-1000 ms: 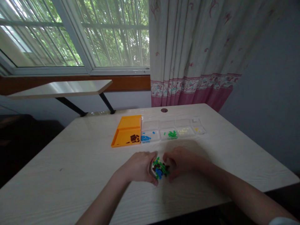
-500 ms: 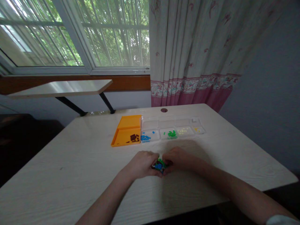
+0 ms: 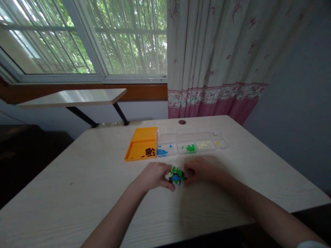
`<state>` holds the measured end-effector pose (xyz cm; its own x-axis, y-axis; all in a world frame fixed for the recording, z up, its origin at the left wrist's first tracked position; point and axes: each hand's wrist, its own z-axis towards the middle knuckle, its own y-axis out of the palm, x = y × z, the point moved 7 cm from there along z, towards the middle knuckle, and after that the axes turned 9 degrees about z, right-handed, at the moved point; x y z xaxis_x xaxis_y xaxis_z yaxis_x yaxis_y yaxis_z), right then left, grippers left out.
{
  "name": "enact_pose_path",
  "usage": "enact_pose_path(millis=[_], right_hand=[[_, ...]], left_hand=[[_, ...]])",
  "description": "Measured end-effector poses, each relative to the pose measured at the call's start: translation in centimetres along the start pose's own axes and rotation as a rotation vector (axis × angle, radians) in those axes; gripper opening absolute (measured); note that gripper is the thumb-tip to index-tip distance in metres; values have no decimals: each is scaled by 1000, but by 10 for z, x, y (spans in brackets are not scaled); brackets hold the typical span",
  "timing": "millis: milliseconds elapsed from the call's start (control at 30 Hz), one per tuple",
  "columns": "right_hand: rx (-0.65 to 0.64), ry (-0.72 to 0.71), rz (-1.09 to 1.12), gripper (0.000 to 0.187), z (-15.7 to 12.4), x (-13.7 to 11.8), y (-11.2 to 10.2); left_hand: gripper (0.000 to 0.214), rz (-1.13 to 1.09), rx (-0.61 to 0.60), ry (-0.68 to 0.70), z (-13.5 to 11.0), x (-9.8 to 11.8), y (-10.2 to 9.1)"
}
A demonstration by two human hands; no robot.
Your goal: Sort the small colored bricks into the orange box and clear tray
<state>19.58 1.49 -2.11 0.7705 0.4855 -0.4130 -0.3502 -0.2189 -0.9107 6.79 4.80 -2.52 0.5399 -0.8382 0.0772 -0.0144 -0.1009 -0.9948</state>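
A small model of green, blue and brown building bricks (image 3: 176,176) sits low over the table, between my two hands. My left hand (image 3: 154,175) is at its left side, thumb and fingers spread apart with a gap between them. Its fingertips come close to the model's edge; whether they touch it I cannot tell. On the other side, my right hand (image 3: 199,170) has curled fingers and a thumb held apart, close beside the model. That hand is slightly blurred, and nothing shows in its grasp.
Beyond the hands an orange case (image 3: 142,151) lies opened with brown bricks (image 3: 150,151). Clear trays (image 3: 177,147) joined in a row hold blue bricks (image 3: 162,151), green bricks (image 3: 191,148) and yellow pieces (image 3: 217,144). A raised shelf (image 3: 77,97) stands at the back left.
Both hands have loosened from around the brick model and drawn slightly apart, so more of it shows. The view has shifted a little.
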Motion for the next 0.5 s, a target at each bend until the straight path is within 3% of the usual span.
enact_pose_path(millis=[167,333,500], right_hand=[[-29,-3,88,26,-3,2,-2],[-53,-20,149,20,-4,5,4],[-42,-8,229,16,-4,6,4]], left_hand=[[57,48,-20,-43,-5,-14,0],[53,74,-11,-28,-1,-9,3],[49,42,67,5,-2,-1,-7]])
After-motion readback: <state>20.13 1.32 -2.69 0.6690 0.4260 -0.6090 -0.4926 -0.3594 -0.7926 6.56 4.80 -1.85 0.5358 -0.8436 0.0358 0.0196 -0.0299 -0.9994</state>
